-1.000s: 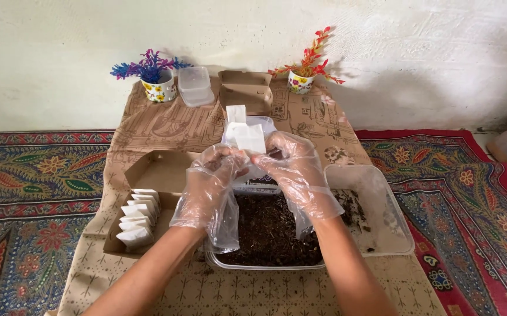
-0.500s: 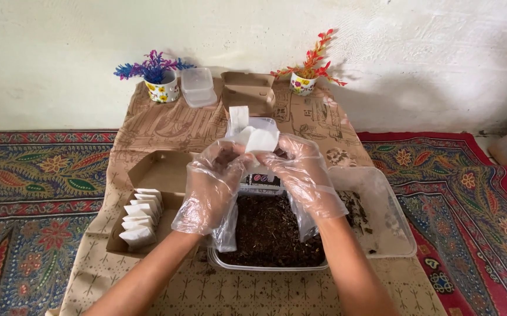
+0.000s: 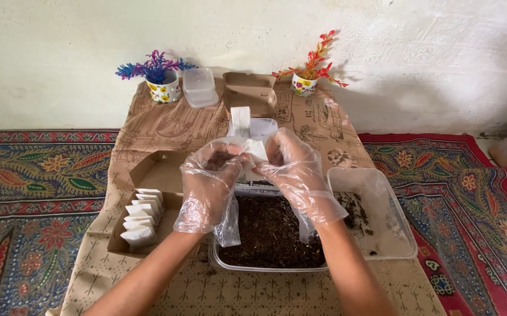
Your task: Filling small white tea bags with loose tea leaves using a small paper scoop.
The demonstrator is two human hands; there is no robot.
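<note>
White sachet [image 3: 256,150] between both gloved hands

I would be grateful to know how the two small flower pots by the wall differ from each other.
The left flower pot holds a blue and purple plant that spreads low and wide; the right flower pot holds a red and orange plant with taller, upright sprigs. The left one stands beside a stack of clear plastic tubs, while the right one stands beside brown cardboard boxes. Both are small white floral-patterned pots on the brown paper.
</note>
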